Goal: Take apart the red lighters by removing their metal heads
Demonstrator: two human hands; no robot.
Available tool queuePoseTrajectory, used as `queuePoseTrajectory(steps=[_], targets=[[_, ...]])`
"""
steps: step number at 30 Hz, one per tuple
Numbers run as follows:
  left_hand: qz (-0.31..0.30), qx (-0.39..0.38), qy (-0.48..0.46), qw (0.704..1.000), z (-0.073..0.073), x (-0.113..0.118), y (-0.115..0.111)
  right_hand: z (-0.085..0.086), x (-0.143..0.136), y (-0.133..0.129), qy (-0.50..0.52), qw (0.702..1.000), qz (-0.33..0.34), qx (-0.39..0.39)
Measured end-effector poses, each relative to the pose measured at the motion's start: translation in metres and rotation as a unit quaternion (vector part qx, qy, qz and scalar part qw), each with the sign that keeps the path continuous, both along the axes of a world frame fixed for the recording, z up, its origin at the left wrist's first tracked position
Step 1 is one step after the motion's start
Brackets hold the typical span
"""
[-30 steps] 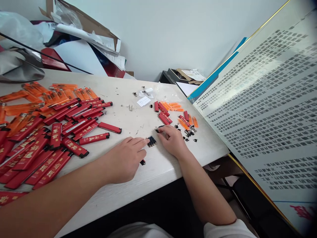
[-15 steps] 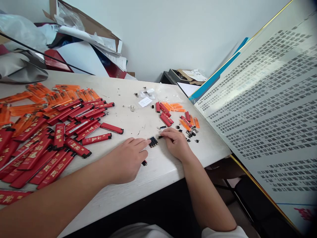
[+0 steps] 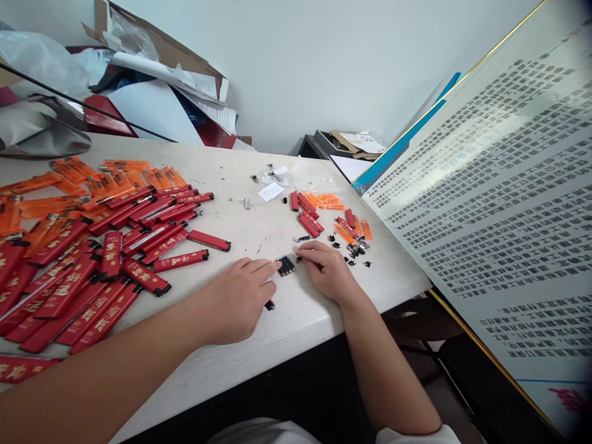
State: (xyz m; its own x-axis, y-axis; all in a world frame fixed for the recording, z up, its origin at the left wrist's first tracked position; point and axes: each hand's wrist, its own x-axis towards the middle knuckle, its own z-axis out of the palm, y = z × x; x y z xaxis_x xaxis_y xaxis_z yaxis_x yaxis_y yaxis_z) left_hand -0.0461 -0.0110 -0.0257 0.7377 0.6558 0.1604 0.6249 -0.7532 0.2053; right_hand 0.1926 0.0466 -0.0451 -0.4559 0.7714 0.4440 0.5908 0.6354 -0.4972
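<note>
My left hand rests low over the table, its index finger touching a row of several small black igniter rods. From beneath its curled fingers sticks the black end of a lighter; the rest is hidden by the hand. My right hand is just right of the row, thumb and fingers pinching a small black igniter rod, mostly covered by the fingertips. Another igniter rod with a metal end lies behind that hand. Small black caps and metal pieces are scattered to its right.
Red lighters and orange lighters are heaped at the left. Smaller groups of red casings and orange casings lie beyond my right hand. A white card lies farther back. A large printed board leans along the right edge.
My right hand has shifted slightly, and the igniter rod in its fingertips now sits a little lower, close to the row. My left hand has hardly moved.
</note>
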Motion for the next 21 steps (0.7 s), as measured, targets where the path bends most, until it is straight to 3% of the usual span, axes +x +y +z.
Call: queuePoseTrajectory(steps=[16, 21], targets=[[-0.001, 0.002, -0.002, 1.000, 0.0003, 0.0002, -0.0012, -0.0013, 0.0023, -0.0017, 0.007, 1.000, -0.009, 0.003], [-0.007, 0.055, -0.074, 0.996, 0.0025, 0.0010, -0.0003, 0.0020, 0.0006, -0.0043, 0.069, 0.998, -0.008, -0.006]])
